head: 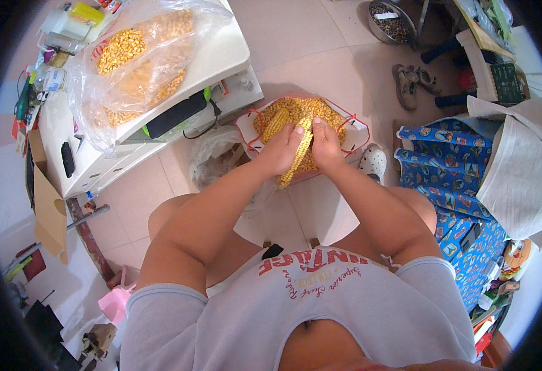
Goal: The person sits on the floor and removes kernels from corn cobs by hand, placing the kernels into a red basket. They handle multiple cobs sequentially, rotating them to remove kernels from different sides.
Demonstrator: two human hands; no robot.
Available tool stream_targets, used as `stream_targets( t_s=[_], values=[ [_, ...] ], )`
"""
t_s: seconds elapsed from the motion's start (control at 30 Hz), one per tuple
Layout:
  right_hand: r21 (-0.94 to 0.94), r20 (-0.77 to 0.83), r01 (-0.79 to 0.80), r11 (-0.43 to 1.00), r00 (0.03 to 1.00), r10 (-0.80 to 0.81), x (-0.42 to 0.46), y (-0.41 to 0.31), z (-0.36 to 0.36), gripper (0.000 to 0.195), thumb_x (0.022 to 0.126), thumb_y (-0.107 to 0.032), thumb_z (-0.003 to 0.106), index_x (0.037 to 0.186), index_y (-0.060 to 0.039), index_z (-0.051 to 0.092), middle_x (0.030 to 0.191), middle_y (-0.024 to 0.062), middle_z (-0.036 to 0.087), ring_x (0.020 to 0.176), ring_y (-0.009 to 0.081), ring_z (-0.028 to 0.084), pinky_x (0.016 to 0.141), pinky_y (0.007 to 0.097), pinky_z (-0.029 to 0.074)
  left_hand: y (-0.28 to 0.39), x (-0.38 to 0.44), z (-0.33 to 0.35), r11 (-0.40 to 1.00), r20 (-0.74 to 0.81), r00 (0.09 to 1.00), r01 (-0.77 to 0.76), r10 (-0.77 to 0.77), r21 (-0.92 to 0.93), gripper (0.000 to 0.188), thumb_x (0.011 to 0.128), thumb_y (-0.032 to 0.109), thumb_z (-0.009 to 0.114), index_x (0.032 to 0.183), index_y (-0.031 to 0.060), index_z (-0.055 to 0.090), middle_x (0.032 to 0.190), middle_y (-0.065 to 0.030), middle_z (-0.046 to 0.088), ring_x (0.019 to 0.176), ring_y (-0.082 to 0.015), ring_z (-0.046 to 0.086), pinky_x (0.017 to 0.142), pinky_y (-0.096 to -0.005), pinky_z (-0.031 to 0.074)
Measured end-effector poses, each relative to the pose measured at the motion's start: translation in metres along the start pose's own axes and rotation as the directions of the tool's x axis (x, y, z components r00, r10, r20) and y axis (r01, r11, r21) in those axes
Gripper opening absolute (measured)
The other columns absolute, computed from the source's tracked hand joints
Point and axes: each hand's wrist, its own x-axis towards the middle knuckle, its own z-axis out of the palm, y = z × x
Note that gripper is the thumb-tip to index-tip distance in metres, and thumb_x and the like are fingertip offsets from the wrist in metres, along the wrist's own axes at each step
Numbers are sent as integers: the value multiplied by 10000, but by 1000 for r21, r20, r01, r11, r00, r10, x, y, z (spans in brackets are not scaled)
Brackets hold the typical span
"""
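Observation:
My left hand (pixel 282 149) is closed round a yellow ear of corn (pixel 295 160), which slants over an open bag (pixel 358 134) with red cord handles. Against the upper part of the same ear, my right hand (pixel 325 143) presses with its thumb near the tip; its fingers are partly hidden. Loose corn kernels (pixel 329 109) fill the bag below both hands. Another ear of corn (pixel 276 121) lies on the kernels, just beyond my left hand.
A clear plastic bag of kernels (pixel 121 50) lies on the white table (pixel 215 55) at the left. A crumpled plastic bag (pixel 215 155) touches the open bag's left side. Blue patterned cloth (pixel 456 185) is at the right, sandals (pixel 407 86) and a metal bowl (pixel 394 28) beyond.

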Motion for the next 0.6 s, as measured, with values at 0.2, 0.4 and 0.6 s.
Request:
stream_targets(
  t_s=[0.2,0.4,0.6],
  values=[
    [341,-37,-27,940,998,42,8,14,7,438,1003,-348,374,869,40,528,765,146,564,712,234,517,702,382,436,-9,4,9,988,-54,996,-78,71,-134,539,1007,400,237,1144,-48,502,1091,-267,574,1088,-380,533,958,-403,385],
    [91,197,-71,993,979,51,5,2,-3,480,996,-403,396,952,42,568,858,116,599,803,192,530,770,344,440,-13,4,9,973,13,1000,16,-14,-230,552,1009,408,235,1133,-41,532,1126,-227,580,1108,-302,533,972,-369,376],
    [181,195,-75,981,980,39,1,-2,-4,495,1002,-405,371,1022,50,568,890,140,616,857,211,568,821,338,449,-3,-2,3,941,63,995,98,-82,-325,559,1007,419,255,1131,-47,537,1081,-168,587,1031,-223,534,956,-338,382]
  ],
)
